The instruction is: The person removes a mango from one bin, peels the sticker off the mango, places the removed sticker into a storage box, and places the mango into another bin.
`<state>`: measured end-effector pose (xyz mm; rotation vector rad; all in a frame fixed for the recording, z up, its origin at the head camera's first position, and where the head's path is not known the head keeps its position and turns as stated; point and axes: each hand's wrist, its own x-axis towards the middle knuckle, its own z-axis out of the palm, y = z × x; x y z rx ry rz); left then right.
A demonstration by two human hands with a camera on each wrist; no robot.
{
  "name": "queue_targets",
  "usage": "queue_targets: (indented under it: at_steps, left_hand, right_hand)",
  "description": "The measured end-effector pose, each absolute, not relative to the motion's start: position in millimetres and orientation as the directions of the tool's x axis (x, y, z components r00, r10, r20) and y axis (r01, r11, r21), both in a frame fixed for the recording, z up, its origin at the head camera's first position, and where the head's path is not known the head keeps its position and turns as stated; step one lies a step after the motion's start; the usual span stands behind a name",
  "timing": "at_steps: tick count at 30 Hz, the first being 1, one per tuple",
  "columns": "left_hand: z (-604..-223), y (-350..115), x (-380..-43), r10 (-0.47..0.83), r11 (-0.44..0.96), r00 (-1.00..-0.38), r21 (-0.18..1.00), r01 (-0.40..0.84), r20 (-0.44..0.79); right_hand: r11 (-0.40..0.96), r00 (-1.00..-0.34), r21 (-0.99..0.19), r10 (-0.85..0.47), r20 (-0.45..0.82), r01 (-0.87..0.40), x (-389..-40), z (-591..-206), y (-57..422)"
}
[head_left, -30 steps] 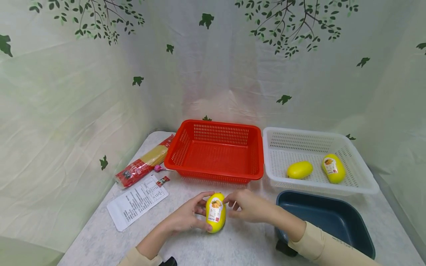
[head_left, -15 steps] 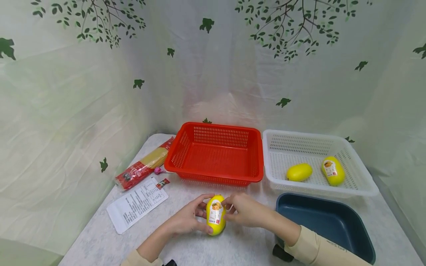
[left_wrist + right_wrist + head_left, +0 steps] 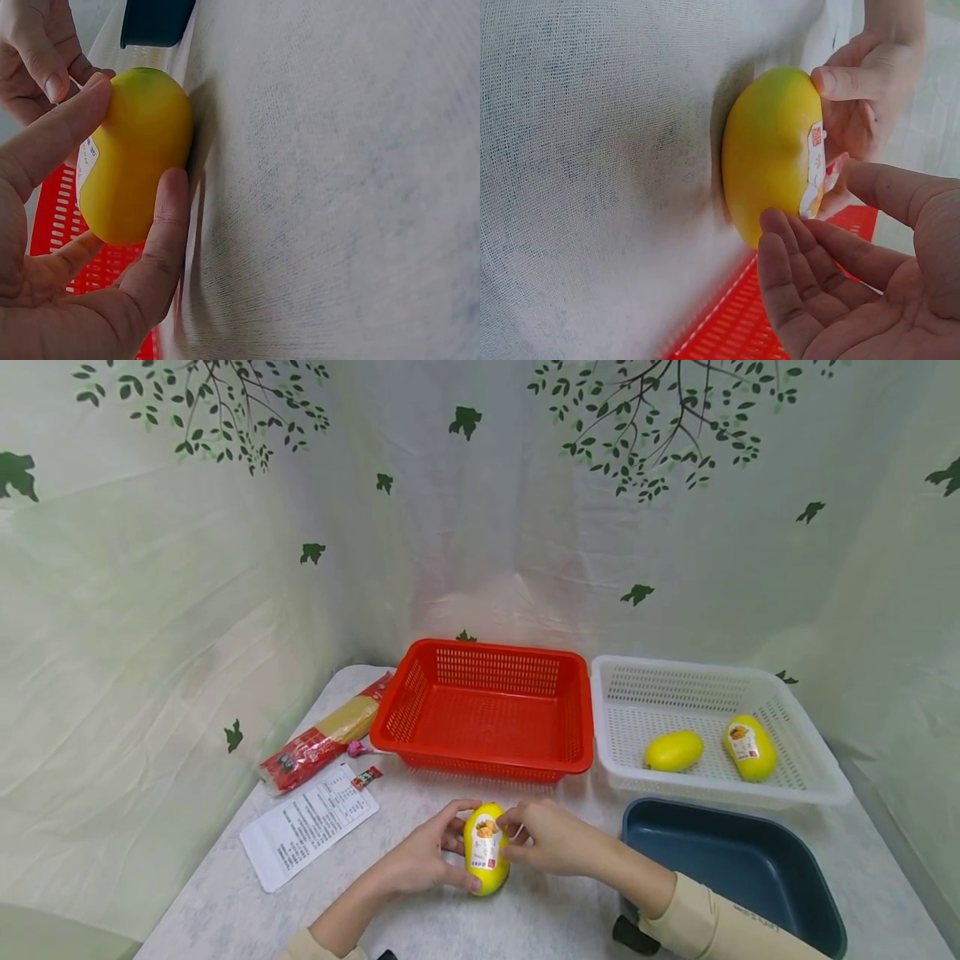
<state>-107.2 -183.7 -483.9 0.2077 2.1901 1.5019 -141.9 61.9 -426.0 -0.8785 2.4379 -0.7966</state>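
A yellow mango (image 3: 480, 872) with a greenish tip and a white printed label (image 3: 486, 843) lies on the cloth-covered table. My left hand (image 3: 423, 856) grips its left side, thumb near the lower end and fingers at the far end. On the other side is my right hand (image 3: 551, 837), with its fingertips at the label's right edge. In the right wrist view, the fingers (image 3: 787, 262) of my right hand touch the mango's side beside the label. Its thumb stands apart from these fingers. The left wrist view shows the mango's unlabelled side (image 3: 142, 157).
Behind my hands sits a red basket (image 3: 480, 766). A white basket (image 3: 720, 789) to its right holds two yellow mangoes (image 3: 675, 751). A dark blue pan (image 3: 735, 860) is under my right forearm. At left lie a noodle packet (image 3: 326, 735), a printed card (image 3: 307, 827) and small sweets (image 3: 366, 777).
My right hand has moved slightly left, bringing its fingertips against the mango's label edge. My left hand keeps its grip. The head view has tilted up slightly.
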Motion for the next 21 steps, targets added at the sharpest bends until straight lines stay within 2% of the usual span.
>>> queue_targets:
  at_steps: [10, 21]
  left_hand:
    - [-487.5, -183.0, -108.4, 0.426, 0.327, -0.875, 0.941, -0.089, -0.231]
    - [-486.9, -181.9, -114.1, 0.458, 0.347, -0.859, 0.936, -0.065, -0.229]
  right_hand:
    - [0.618, -0.711, -0.660, -0.681, -0.176, -0.428, -141.5, -426.4, 63.3]
    - [0.626, -0.739, -0.684, -0.648, -0.187, -0.376, -145.2, -426.8, 65.6]
